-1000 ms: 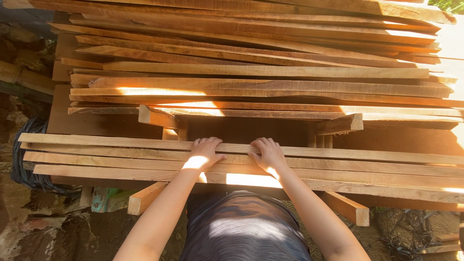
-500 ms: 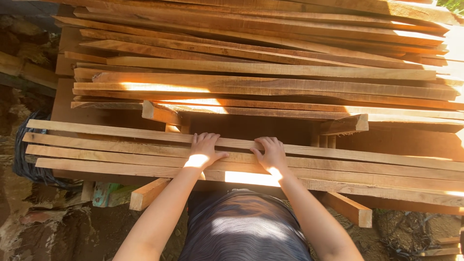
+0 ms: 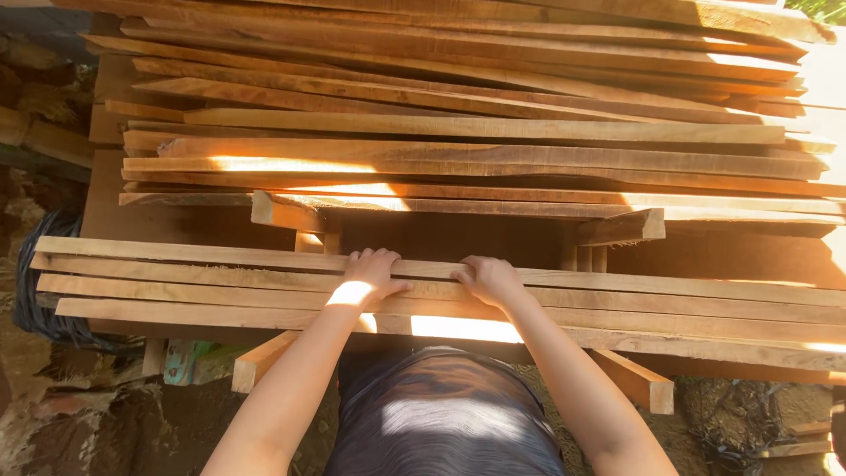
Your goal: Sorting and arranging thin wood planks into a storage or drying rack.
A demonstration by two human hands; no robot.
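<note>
Two hands, left hand (image 3: 374, 273) and right hand (image 3: 487, 278), press side by side on the near planks (image 3: 670, 300), fingers curled over the top plank's far edge, steadying it; larger lumber stack (image 3: 476, 132) at twelve o'clock.

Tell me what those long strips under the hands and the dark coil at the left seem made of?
Strips: bare sawn wood, unpainted, going by visible grain and rough edges. Both hands rest on them. Dark coil: perhaps rubber or plastic hose; too shadowed to tell.
</note>
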